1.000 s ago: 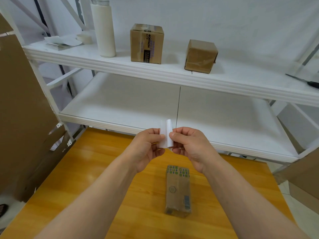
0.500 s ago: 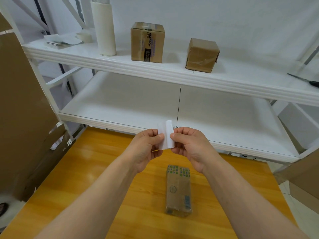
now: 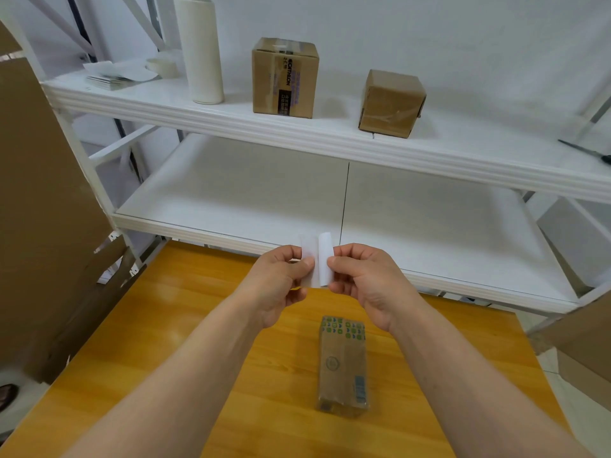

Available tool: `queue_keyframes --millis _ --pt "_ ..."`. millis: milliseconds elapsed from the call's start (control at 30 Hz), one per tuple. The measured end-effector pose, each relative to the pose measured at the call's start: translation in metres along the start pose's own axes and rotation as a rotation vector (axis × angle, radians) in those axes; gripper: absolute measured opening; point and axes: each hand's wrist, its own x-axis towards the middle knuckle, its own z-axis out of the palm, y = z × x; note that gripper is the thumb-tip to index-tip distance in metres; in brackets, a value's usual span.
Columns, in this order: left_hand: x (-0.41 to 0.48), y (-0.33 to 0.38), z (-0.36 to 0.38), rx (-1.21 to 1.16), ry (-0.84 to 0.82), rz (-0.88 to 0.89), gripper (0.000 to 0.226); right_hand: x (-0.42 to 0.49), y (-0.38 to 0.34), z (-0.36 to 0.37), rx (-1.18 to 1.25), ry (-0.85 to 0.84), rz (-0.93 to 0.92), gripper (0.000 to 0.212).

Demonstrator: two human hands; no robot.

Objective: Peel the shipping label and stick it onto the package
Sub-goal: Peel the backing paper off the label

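Peel opening up | left hand and right hand each pinch one layer of the label, split wider than a moment ago | package waits on the table just below, not yet labelled

A shipping label is held between the left hand and the right hand, above the table. The package is laid on the table, below the right hand and nearer the person. Beyond the hands, a taller box and a smaller box are set on the upper shelf.

Label between left hand and right hand, above package
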Motion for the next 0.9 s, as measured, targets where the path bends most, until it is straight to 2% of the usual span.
queue_keyframes --millis 200,433,900 --pt "0.0037 -0.0005 0.0017 -0.091 -0.042 0.012 0.015 0.0017 -0.0012 -0.0014 0.007 -0.007 -0.002 0.007" --pt "0.0045 -0.0034 0.0033 -0.091 -0.031 0.027 0.019 0.0023 -0.0008 -0.0036 0.023 -0.024 0.000 0.008" --pt "0.0008 -0.0071 0.0064 -0.046 0.012 0.009 0.019 -0.0062 -0.0013 -0.0100 -0.145 0.031 -0.015 0.010"
